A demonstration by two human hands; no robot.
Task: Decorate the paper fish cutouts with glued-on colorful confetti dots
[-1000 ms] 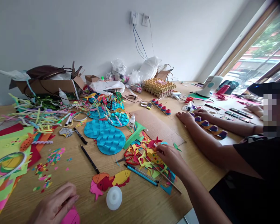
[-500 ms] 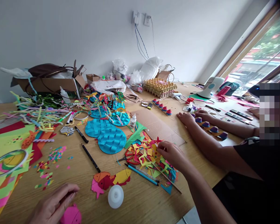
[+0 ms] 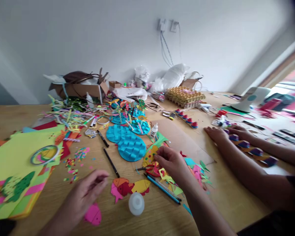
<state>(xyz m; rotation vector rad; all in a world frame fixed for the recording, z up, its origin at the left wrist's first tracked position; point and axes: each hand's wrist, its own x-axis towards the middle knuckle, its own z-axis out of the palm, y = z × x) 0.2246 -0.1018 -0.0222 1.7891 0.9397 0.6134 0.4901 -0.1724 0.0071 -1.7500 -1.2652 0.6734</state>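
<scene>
Between the thumb and fingers of my right hand [image 3: 172, 164] is a yellow paper fish [image 3: 149, 156] with orange dots, held above the pile of coloured paper scraps [image 3: 195, 168]. My left hand [image 3: 89, 186] hovers over the table with its fingers loosely curved and nothing in them. Just below it lies a pink paper fish [image 3: 93, 214]. Toward the middle, orange, red, yellow and pink paper fish [image 3: 140, 186] overlap one another. A white bottle [image 3: 136, 204], seen from above, stands in front of them. Red-handled scissors [image 3: 152, 170] are partly covered by scraps.
Woven blue paper discs [image 3: 131, 148] lie ahead, beside a small glue bottle [image 3: 153, 130]. Black pens [image 3: 111, 163] and blue pens [image 3: 163, 190] rest nearby. Coloured sheets [image 3: 17, 157] cover the left side. At right, another person's arms [image 3: 238, 154] reach beside a painted egg-carton strip [image 3: 255, 151].
The view has swung left. My right hand has lifted the yellow dotted fish out of the scraps and carried it left. My left hand has moved forward, uncovering more of the pink fish.
</scene>
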